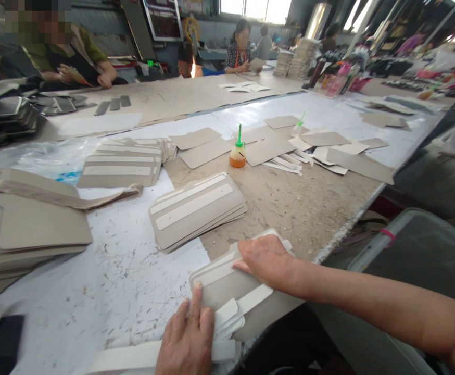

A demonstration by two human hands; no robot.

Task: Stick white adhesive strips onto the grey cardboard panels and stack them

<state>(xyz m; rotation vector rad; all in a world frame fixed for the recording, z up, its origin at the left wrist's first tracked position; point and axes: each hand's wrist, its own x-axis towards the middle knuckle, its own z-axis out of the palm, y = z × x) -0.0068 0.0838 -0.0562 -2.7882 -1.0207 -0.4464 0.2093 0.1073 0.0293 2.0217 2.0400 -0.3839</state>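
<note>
In front of me lies a grey-beige panel (229,291) with pale strips across it. My left hand (190,333) is open, its fingers stretched out; the index fingertip presses the left end of a pale strip (217,273) on the panel. My right hand (264,260) rests farther along the same panel, fingers curled down; whatever they hold, if anything, is hidden. Loose white strips (229,317) overlap the panel's near edge, and a longer white strip (129,357) passes beneath my left hand. Just beyond lies a stack of similar panels (198,211) bearing pale strips.
A small glue bottle (237,155) with orange contents and a green nozzle stands mid-table. Panel stacks (43,219) occupy the left, more panels (122,161) behind. Loose sheets (329,138) spread at the far right. Two people (75,57) (241,49) work across the table.
</note>
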